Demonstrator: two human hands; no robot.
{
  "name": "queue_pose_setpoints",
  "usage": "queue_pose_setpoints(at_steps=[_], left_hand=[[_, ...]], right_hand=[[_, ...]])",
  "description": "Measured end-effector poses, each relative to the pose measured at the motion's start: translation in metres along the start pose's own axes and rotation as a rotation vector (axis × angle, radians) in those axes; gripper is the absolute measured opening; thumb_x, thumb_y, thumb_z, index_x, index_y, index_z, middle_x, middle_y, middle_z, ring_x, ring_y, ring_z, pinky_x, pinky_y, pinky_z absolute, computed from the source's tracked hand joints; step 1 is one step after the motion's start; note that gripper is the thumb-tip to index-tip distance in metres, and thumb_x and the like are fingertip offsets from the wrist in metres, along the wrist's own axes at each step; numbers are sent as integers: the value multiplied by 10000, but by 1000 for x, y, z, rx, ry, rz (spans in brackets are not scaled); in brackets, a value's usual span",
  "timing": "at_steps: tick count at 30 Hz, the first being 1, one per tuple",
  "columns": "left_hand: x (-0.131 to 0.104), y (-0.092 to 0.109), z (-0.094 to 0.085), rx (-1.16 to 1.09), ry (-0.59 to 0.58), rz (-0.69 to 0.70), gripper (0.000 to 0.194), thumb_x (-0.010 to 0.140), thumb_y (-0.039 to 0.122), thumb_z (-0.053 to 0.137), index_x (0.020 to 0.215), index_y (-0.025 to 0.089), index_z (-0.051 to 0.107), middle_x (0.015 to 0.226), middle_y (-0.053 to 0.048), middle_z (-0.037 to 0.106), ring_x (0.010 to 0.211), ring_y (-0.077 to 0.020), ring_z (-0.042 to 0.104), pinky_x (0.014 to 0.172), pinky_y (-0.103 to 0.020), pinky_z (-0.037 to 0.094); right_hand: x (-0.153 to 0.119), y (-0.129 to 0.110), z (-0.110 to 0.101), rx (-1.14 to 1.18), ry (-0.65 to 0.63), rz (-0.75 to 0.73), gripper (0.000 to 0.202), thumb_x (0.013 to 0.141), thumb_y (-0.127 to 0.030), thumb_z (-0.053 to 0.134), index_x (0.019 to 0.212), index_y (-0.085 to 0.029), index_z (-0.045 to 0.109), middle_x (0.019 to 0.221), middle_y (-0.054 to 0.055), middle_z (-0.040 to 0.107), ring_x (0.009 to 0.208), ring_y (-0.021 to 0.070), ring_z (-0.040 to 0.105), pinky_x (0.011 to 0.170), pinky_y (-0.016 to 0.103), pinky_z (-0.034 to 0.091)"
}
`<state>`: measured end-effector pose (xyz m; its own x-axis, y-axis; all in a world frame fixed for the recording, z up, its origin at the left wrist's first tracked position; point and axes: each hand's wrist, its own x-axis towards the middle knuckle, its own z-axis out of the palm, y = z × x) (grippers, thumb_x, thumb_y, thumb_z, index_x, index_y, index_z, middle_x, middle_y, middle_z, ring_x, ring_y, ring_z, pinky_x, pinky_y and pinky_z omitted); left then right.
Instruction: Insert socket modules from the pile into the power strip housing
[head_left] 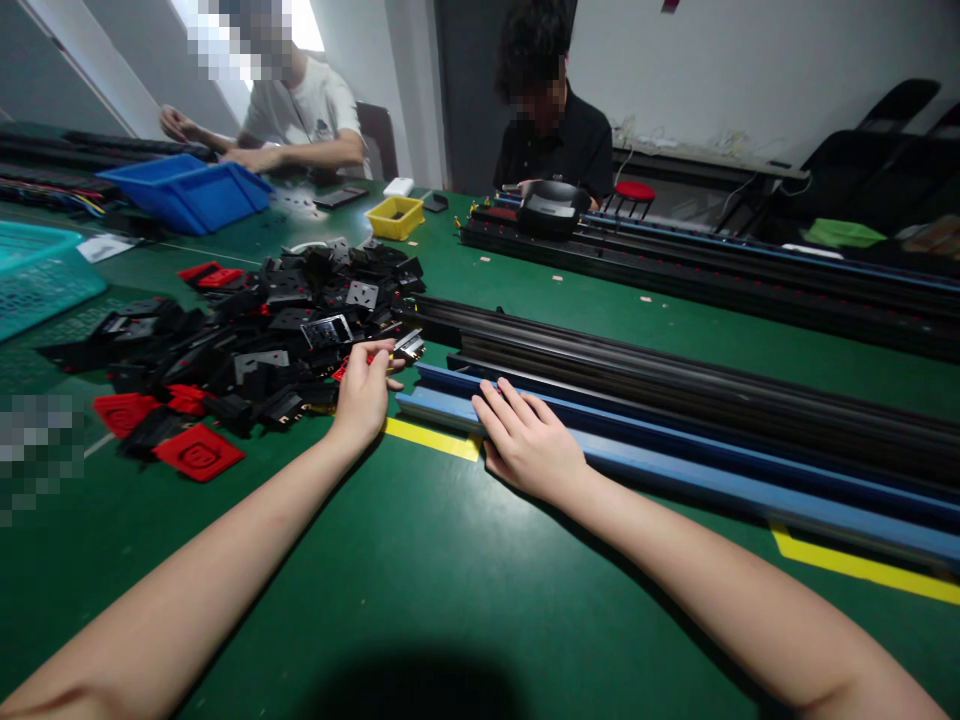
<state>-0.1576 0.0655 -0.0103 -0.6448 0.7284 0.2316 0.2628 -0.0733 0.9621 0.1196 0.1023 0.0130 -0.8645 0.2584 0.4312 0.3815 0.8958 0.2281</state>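
My right hand (pixel 529 440) lies flat across a long blue metal channel rail (pixel 675 470) near its left end, fingers stretched out. My left hand (pixel 364 392) is at the right edge of a heap of black plastic parts (pixel 277 320), just left of the rail's end. Its fingers are curled together, and what they hold, if anything, cannot be made out. Close to its fingertips is a small silver and black part (pixel 409 344). Flat red pieces (pixel 199 453) lie among the heap's near edge. Behind the blue rail, long black rails (pixel 637 365) run parallel to it.
Yellow tape strips (pixel 862 568) mark the green table (pixel 420 560). A blue bin (pixel 184 192), a yellow tray (pixel 395 218) and a teal basket (pixel 45 275) stand beyond the heap. Two people sit across the table; a black case (pixel 553 210) rests on the far rails (pixel 675 285).
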Motion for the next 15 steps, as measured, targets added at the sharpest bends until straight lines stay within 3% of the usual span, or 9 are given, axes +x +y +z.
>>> queue_pose_setpoints(at_steps=[3, 6, 9, 15], left_hand=[[-1, 2, 1, -7, -78, -10, 381, 966, 431, 521, 1290, 236, 564, 1522, -116, 523, 881, -160, 743, 546, -227, 525], [-1, 2, 1, 2, -136, 6, 467, 971, 464, 522, 1388, 254, 542, 1555, -114, 502, 1069, -218, 729, 625, -252, 565], [-1, 0, 2, 38, -146, 43, 472, 979, 481, 504, 1383, 242, 554, 1488, -115, 564, 1192, -258, 685, 750, -315, 595], [0, -3, 2, 83, -78, 57, 422, 986, 476, 475, 1284, 211, 611, 1289, -117, 680, 1126, -261, 698, 926, -439, 575]], right_hand=[[0, -1, 0, -13, 4, 1, 573, 967, -301, 528, 1485, -57, 509, 1578, 179, 482, 1437, 351, 479, 1090, 444, 447], [1, -1, 0, -26, 7, 1, 568, 970, -308, 522, 1482, -63, 513, 1574, 174, 490, 1434, 345, 484, 1093, 435, 440], [1, 0, 0, -28, 2, -2, 580, 966, -324, 531, 1484, -63, 511, 1576, 173, 488, 1434, 345, 483, 1097, 435, 435], [1, 0, 0, -35, 1, -4, 582, 967, -325, 527, 1486, -63, 510, 1577, 171, 488, 1437, 344, 480, 1100, 432, 427]])
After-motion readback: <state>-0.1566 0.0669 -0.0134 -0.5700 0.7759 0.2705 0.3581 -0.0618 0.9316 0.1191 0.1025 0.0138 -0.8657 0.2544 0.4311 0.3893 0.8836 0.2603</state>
